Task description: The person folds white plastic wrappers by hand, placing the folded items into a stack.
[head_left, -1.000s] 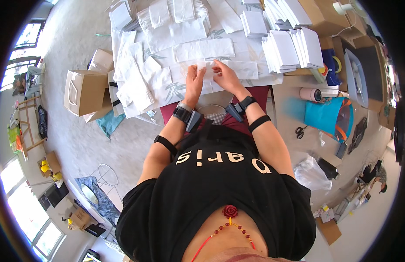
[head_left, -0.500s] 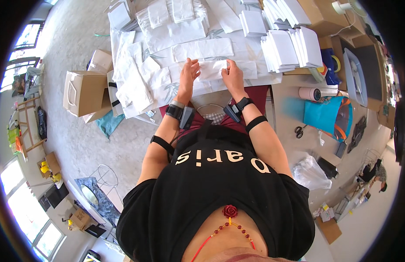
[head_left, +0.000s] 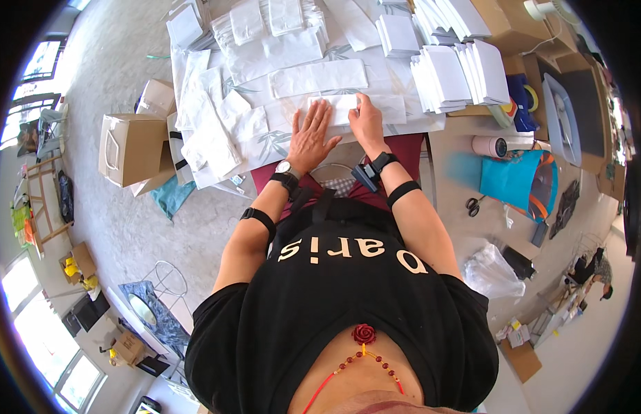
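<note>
My left hand (head_left: 311, 138) lies flat, palm down and fingers spread, on the left end of a bright white flat rectangular piece (head_left: 342, 107) near the table's front edge. My right hand (head_left: 366, 125) is closed, its thumb and forefinger at the right end of that piece. A translucent white plastic bag (head_left: 394, 110) reaches out to the right past my right hand. Whether the piece lies in or on the bag, I cannot tell. Just beyond lies another flat white bag (head_left: 319, 79). My fingers hide part of the piece.
Stacks of folded white packets (head_left: 441, 79) stand at the right of the table. White plastic bags (head_left: 272, 45) are piled at the back, with loose ones (head_left: 213, 141) at the left. A cardboard box (head_left: 127, 148) stands left of the table, a blue bag (head_left: 510, 181) on the right.
My left hand has turned palm down and flattened onto the white piece. My right hand stays at the right end, its fingers more tightly closed.
</note>
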`<state>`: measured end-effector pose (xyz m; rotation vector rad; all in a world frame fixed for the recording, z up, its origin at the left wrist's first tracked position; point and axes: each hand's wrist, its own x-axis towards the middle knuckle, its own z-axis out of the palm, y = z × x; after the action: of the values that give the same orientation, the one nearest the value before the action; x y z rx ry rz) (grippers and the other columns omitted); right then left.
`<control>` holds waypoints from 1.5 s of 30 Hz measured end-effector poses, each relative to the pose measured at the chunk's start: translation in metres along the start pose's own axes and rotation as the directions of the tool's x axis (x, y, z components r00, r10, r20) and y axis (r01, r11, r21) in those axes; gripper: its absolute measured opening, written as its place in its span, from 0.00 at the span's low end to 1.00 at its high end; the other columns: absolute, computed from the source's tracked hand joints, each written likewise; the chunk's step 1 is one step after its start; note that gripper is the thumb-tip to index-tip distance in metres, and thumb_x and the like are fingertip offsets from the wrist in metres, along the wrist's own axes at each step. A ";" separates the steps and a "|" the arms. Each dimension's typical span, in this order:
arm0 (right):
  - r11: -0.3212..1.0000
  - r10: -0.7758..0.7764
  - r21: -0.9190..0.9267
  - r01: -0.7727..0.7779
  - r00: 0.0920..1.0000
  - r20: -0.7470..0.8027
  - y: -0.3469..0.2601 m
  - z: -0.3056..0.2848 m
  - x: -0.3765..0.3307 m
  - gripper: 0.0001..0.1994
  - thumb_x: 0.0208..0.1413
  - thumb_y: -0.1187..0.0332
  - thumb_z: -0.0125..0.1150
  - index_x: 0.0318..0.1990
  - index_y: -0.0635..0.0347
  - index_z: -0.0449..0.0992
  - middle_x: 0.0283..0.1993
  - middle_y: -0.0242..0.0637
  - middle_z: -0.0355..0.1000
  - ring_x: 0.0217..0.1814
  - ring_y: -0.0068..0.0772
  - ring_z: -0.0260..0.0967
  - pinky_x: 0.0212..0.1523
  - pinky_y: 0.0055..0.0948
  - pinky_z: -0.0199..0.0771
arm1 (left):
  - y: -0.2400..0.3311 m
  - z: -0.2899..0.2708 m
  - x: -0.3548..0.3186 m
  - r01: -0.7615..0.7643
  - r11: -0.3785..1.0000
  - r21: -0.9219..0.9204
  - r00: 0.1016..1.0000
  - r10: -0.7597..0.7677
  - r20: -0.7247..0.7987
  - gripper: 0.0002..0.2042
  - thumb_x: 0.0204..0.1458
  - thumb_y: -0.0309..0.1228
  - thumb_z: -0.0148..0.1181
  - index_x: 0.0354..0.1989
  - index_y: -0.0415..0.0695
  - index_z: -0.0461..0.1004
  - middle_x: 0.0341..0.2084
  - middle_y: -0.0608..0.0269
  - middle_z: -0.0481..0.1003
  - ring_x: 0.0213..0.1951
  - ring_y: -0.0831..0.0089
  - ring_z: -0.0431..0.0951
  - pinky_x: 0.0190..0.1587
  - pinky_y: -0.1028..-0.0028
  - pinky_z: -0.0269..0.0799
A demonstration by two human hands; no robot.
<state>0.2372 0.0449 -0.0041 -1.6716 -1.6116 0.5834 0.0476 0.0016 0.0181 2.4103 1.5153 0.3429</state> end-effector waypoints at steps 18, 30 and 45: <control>0.975 -0.223 0.073 0.212 0.948 0.228 -0.006 0.000 -0.007 0.09 0.58 0.76 0.55 0.46 0.62 0.76 0.47 0.47 0.72 0.53 0.54 0.70 0.55 0.47 0.72 | -0.007 -0.026 0.094 -0.057 0.979 -0.194 0.951 -0.006 -0.310 0.07 0.56 0.25 0.59 0.41 0.44 0.79 0.40 0.57 0.80 0.46 0.56 0.78 0.53 0.58 0.68; 0.977 -0.213 0.081 0.199 0.947 0.239 -0.009 0.000 -0.007 0.08 0.59 0.76 0.56 0.45 0.62 0.75 0.47 0.46 0.72 0.53 0.52 0.70 0.56 0.46 0.72 | -0.011 0.023 0.176 -0.031 0.995 -0.097 0.994 0.021 -0.104 0.06 0.52 0.33 0.62 0.31 0.43 0.80 0.31 0.53 0.78 0.39 0.51 0.80 0.44 0.57 0.77; 0.974 -0.227 0.061 0.219 0.947 0.226 -0.010 0.000 -0.006 0.06 0.60 0.74 0.56 0.42 0.62 0.77 0.46 0.47 0.73 0.52 0.52 0.71 0.55 0.46 0.73 | -0.044 0.016 0.172 0.317 0.727 -0.609 0.923 -0.385 0.020 0.10 0.54 0.33 0.67 0.39 0.40 0.86 0.35 0.59 0.85 0.34 0.75 0.82 0.39 0.73 0.77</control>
<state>0.2296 0.0386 0.0024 -1.4103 -1.9160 0.7066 0.0889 0.1735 -0.0027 1.5890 1.5618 0.7518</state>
